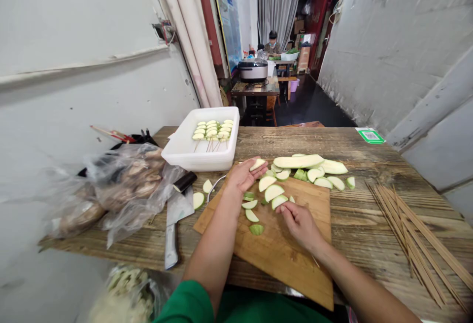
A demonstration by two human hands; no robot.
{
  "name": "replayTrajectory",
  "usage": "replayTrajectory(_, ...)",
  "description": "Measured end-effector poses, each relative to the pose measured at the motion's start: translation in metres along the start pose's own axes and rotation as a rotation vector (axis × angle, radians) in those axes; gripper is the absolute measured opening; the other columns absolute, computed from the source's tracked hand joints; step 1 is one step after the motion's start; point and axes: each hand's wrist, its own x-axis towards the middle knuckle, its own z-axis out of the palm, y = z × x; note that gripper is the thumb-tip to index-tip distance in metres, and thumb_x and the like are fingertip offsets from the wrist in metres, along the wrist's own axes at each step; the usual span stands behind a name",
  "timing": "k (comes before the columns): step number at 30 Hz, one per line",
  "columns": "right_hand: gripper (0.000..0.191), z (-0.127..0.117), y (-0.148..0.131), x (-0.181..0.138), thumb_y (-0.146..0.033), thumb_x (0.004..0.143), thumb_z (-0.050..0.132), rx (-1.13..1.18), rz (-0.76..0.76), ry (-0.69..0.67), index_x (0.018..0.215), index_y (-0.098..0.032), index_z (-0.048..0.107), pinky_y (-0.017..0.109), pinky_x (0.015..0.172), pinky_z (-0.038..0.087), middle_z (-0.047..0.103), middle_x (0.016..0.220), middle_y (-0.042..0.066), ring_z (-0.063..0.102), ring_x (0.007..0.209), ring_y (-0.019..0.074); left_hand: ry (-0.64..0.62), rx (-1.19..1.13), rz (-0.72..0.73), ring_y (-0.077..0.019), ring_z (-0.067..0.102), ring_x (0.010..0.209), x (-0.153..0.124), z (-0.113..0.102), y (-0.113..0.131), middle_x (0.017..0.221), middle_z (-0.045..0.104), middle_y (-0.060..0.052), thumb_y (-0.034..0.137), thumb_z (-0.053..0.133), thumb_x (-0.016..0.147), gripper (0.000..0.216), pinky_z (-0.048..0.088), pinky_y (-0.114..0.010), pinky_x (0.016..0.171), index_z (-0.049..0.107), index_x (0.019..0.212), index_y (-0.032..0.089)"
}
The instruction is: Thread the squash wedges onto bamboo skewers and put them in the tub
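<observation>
My left hand is turned palm up above the cutting board's far edge, with a pale zucchini slice held at its fingers. Pinched in my right hand is a thin bamboo skewer, its tail showing below the wrist. Several half-round zucchini slices line up just beyond my right fingertips, seemingly on that skewer. Loose green-edged slices lie on the wooden cutting board between my hands. Longer zucchini pieces and more slices are heaped at the board's far right.
A white plastic tub of skewered slices stands at the back left. Left of the board lie a cleaver, a dark eggplant piece and bagged mushrooms. Bamboo skewers spread at right. Another person sits far back.
</observation>
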Motion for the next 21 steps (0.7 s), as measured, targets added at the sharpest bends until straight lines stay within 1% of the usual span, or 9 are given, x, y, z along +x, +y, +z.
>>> replayTrajectory(8, 0.024, 0.0002, 0.0017, 0.0003, -0.024, 0.083, 0.038, -0.004, 0.005, 0.018, 0.073, -0.017, 0.058, 0.023, 0.056, 0.037, 0.06, 0.065, 0.001, 0.051, 0.058, 0.0134, -0.008, 0.003, -0.02, -0.0242, 0.062, 0.089, 0.0008, -0.0016, 0.0, 0.084, 0.065, -0.017, 0.011, 0.05, 0.078, 0.012, 0.05, -0.038, 0.081, 0.056, 0.087, 0.006)
replayTrajectory(13, 0.025, 0.0008, 0.0025, 0.0007, -0.025, 0.084, 0.036, -0.003, 0.009, 0.015, 0.073, -0.017, 0.057, 0.023, 0.059, 0.039, 0.061, 0.067, 0.002, 0.053, 0.061, 0.0141, -0.014, 0.013, -0.026, -0.0236, 0.063, 0.086, -0.0001, -0.0004, -0.0005, 0.082, 0.066, -0.015, 0.011, 0.05, 0.078, 0.012, 0.051, -0.037, 0.079, 0.056, 0.087, 0.005)
replayTrajectory(21, 0.025, 0.0011, 0.0026, 0.0007, -0.026, 0.084, 0.037, -0.013, 0.001, 0.024, 0.073, -0.017, 0.058, 0.023, 0.059, 0.039, 0.062, 0.067, 0.001, 0.054, 0.061, 0.0145, 0.0, 0.024, -0.027, -0.0238, 0.062, 0.089, -0.0008, 0.0015, 0.0, 0.083, 0.066, -0.017, 0.012, 0.049, 0.079, 0.012, 0.049, -0.039, 0.083, 0.058, 0.084, 0.005)
